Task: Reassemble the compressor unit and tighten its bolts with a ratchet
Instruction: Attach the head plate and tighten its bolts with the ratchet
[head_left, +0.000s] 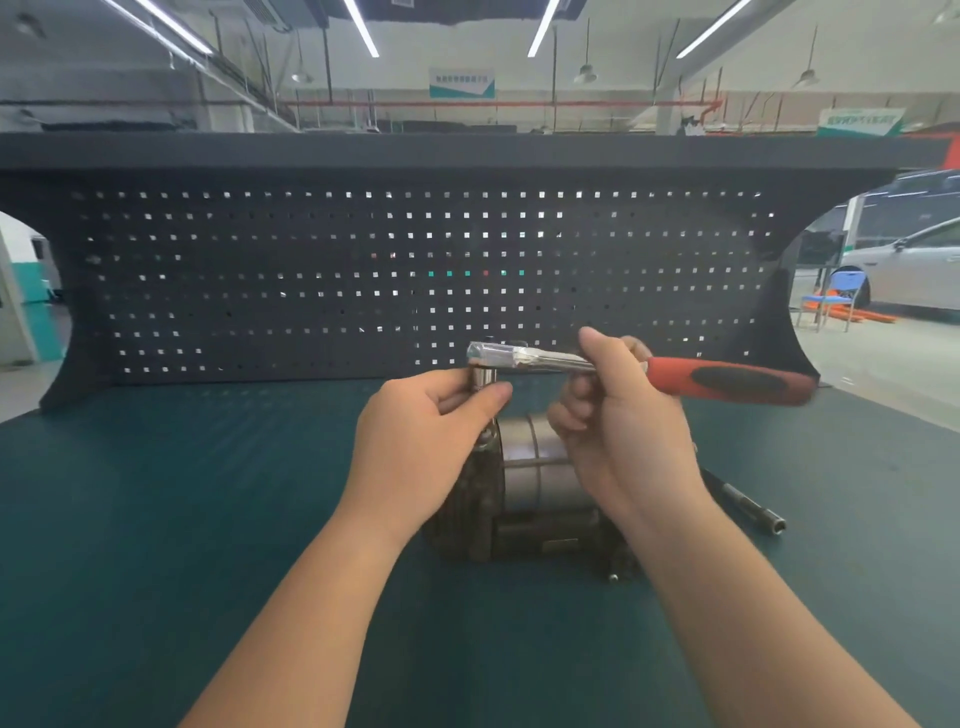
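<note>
A dark metal compressor unit (535, 478) lies on the green bench mat, partly hidden behind both hands. Above it a ratchet (727, 379) with a red and black handle is held level, its chrome head (493, 353) at the left. My right hand (623, 431) grips the ratchet's chrome shaft just before the red grip. My left hand (421, 436) pinches the socket (483, 376) under the ratchet head between thumb and fingers, directly over the compressor's left end. What the socket sits on is hidden.
A slim metal extension bar (748, 504) lies on the mat right of the compressor. A small bolt (613, 576) sits by the compressor's front. A black pegboard (415, 270) closes the back of the bench. Cars and a blue chair (836, 296) stand far right.
</note>
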